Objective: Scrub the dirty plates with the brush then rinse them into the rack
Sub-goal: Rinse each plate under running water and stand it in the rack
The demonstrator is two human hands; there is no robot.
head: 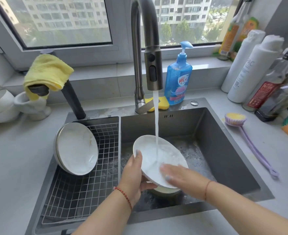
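Left hand (134, 173), nearest the lens, grips the near-left rim of a round white ceramic plate with a thin dark edge line (150, 155): thumb over the top face, fingers curled underneath. Right hand (179, 177) lies flat on the plate's lower right face, fingers straight, holding nothing, apparently rubbing the surface. Plate is tilted over the grey steel sink basin (224, 141), directly under the stream from the tall brushed-metal tap (152, 65); water hits the upper middle and sheets off. Another dish sits in the basin beneath it, mostly hidden. Handling call: rigid, moderately heavy, brittle, and wet so slippery. Rim pinch with thumb on top is the right hold; support under the far edge when moving it, keep clear of the steel walls. Lilac long-handled brush with yellow pad (246, 138) lies on the grey worktop (267, 150) right of the sink, untouched. White wire rack (89, 184) fills the left compartment, with stacked white marbled plates (77, 148) leaning at its back left. So: rinse step, this plate racks next.
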